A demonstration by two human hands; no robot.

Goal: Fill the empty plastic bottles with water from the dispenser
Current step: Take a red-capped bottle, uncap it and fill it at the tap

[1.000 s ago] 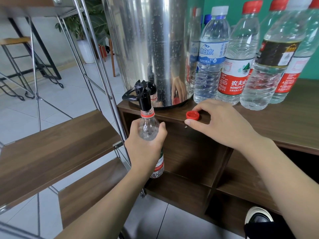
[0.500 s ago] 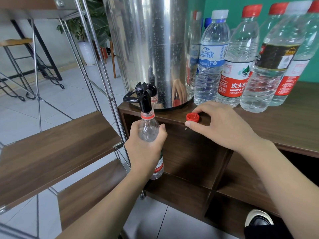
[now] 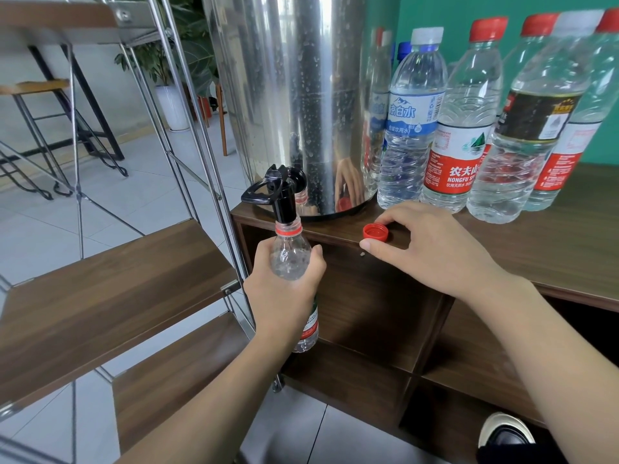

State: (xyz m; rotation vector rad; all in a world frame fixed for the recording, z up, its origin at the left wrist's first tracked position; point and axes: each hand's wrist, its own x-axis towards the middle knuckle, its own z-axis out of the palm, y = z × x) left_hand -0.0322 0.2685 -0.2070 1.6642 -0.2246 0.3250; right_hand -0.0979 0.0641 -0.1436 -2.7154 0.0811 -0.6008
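A tall steel water dispenser stands on the dark wooden cabinet top. Its black tap juts over the cabinet's left edge. My left hand is wrapped around an uncapped clear plastic bottle with a red neck ring, held upright with its mouth right under the tap spout. A red cap lies open side up on the cabinet top. My right hand rests flat beside that cap, fingers spread, thumb tip at the cabinet edge.
Several capped bottles stand in a row right of the dispenser: a blue-labelled one, a red-labelled one, a black-labelled one. A metal-framed rack with wooden shelves stands at left. My shoe shows at bottom right.
Almost nothing differs. The bottle stays under the tap in my left hand and my right hand stays beside the red cap; only the view has shifted slightly.
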